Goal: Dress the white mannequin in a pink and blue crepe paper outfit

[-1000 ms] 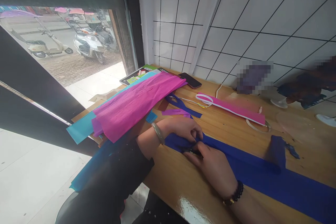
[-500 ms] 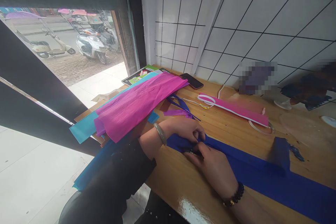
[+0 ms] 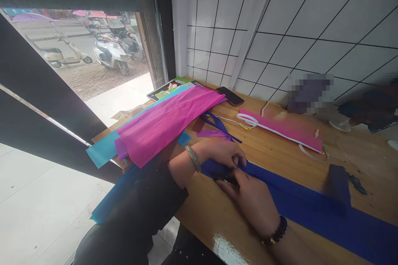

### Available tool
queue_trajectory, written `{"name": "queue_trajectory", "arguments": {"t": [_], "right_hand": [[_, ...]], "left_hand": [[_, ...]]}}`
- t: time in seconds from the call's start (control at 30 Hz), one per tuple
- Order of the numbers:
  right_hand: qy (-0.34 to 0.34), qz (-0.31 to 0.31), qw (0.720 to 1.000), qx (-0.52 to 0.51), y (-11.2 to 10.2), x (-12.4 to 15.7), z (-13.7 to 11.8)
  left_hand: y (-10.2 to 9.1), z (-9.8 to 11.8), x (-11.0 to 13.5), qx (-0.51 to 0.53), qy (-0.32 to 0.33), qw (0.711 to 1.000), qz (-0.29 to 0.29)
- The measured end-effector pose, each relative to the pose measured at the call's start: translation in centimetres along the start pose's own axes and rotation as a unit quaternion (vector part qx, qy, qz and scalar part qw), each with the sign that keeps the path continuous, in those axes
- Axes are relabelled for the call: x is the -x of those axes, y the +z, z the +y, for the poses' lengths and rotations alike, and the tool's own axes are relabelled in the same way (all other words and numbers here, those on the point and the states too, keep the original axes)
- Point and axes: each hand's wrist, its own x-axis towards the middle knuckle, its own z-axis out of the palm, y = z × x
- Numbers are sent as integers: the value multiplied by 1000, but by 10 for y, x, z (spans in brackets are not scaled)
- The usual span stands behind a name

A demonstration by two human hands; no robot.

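Note:
A long strip of dark blue crepe paper (image 3: 314,203) lies across the wooden table, its right part running out of view. My left hand (image 3: 222,154), with a bangle at the wrist, is closed, its bent fingertips pinching the paper near its left end. My right hand (image 3: 256,198) wears a dark bead bracelet. Its thumb and fingers are closed around a small black object (image 3: 224,179) with a pale mark, at the paper's near edge; its kind is mostly hidden. Both hands' fingertips nearly meet over the blue paper.
Pink crepe paper (image 3: 168,122) lies over turquoise sheets (image 3: 101,153) at left. Behind are a phone (image 3: 230,96), purple scraps (image 3: 213,133) and a pink strip with white ribbon (image 3: 282,130). A tiled wall (image 3: 214,29) bounds the back; a blue fold (image 3: 338,186) stands up at right.
The whole view has shifted slightly, so things appear a little farther right. Both hands keep nearly the same place and grip on the blue paper, with only slight finger movement.

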Motion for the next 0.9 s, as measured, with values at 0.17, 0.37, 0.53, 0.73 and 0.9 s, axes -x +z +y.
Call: {"name": "queue_trajectory", "arguments": {"t": [0.17, 0.37, 0.53, 0.73, 0.9], "right_hand": [[-3, 0, 1000, 2, 1, -1, -2], [-9, 18, 1000, 0, 2, -2, -4], [-15, 31, 999, 10, 1, -3, -6], [-15, 40, 999, 12, 1, -4, -8], [-24, 55, 997, 39, 3, -4, -10]], "left_hand": [[1, -3, -1, -4, 9, 1000, 2], [0, 0, 0, -3, 3, 1000, -1], [0, 1, 0, -1, -6, 1000, 3], [-1, 1, 0, -11, -1, 1000, 1], [-2, 2, 1, -12, -3, 1000, 0]]}}
